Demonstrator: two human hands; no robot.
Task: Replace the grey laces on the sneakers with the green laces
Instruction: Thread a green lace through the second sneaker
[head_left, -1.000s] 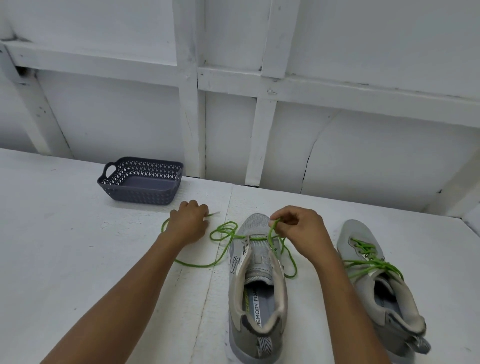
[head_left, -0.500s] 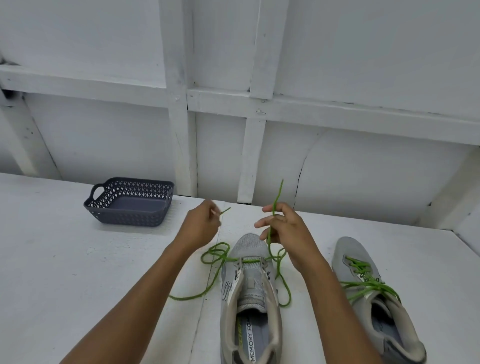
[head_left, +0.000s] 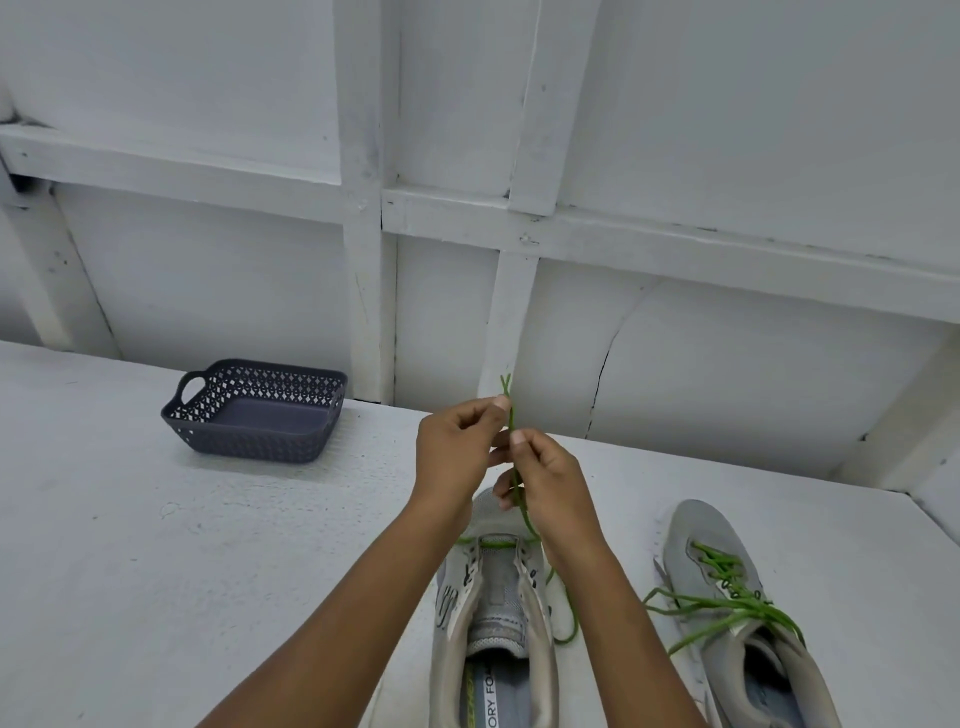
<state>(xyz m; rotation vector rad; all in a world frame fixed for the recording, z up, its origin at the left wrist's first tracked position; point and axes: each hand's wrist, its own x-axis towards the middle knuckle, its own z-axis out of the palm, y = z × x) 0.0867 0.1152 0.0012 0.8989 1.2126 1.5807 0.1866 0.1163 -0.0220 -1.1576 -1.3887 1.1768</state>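
Two grey sneakers are sitting toes-forward on a white table (head_left: 156, 571) with rough, speckled paint, which is backing onto a white board wall (head_left: 727, 130) with raised battens and a curved crack. Head view only. The centre sneaker (head_left: 488, 613) is lying just under both hands. The second sneaker (head_left: 711, 545) is lying near its right, not touching, and is already carrying a laced green cord (head_left: 727, 603) with loose ends trailing onto the table. A dark basket (head_left: 249, 441) is standing well apart on the left, close to the wall. Half a second ago the hands were apart, each holding one end, and slack was lying left of the shoe. Now the left hand (head_left: 457, 457) and right hand (head_left: 550, 483) are touching above the toe and that slack is gone from the table. Both strands of the green lace (head_left: 509, 410) are standing upright together. The left thumb and forefinger are pinching them near the tips, and the right fingers are pinching them just below. Lower down, the lace is crossing the front eyelets and one strand is looping along the shoe's right side. The uppers are looking like mesh, with padded collars and a printed insole. The basket is looking like plastic, rectangular, with diamond cut-outs and a loop handle. The lace is a thin round cord.
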